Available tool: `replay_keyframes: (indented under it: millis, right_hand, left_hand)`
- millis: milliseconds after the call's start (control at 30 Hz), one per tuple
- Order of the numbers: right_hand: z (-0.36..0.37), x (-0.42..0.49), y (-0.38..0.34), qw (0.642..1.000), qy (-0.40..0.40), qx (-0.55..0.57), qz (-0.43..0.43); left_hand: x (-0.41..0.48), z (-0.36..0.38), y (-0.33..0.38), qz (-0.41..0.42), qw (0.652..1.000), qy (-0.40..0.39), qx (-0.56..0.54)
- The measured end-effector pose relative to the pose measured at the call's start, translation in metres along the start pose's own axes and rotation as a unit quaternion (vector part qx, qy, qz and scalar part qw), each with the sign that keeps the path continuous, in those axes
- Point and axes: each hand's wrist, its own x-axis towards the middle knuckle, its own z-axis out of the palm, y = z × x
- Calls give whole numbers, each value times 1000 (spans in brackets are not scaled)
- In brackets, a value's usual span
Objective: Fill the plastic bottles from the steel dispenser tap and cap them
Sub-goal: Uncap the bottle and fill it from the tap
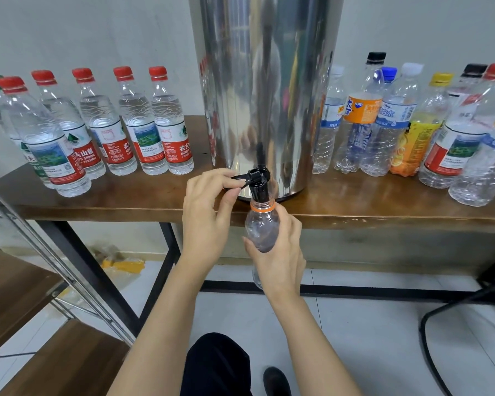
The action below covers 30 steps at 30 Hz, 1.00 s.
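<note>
A tall steel dispenser (266, 90) stands on the wooden table (383, 207). Its black tap (259, 181) juts over the table's front edge. My left hand (209, 215) pinches the tap's black lever between thumb and fingers. My right hand (280, 252) grips a clear uncapped bottle (262, 224) with an orange neck ring, its mouth held right under the spout. The bottle's lower part is hidden behind my hand.
Several capped, red-labelled water bottles (143, 130) stand left of the dispenser. Several mixed bottles (383, 121), some with orange or yellow labels, stand on the right. A wooden shelf unit (20, 298) with metal rails is at lower left. A black chair base (452, 315) is at lower right.
</note>
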Motion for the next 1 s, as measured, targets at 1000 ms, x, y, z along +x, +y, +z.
replay_keyframes:
  millis: [1000]
  right_hand:
    - [-7,-5,-2,994,-44,97,3]
  left_hand:
    - [-9,11,10,-71,991,35,-106]
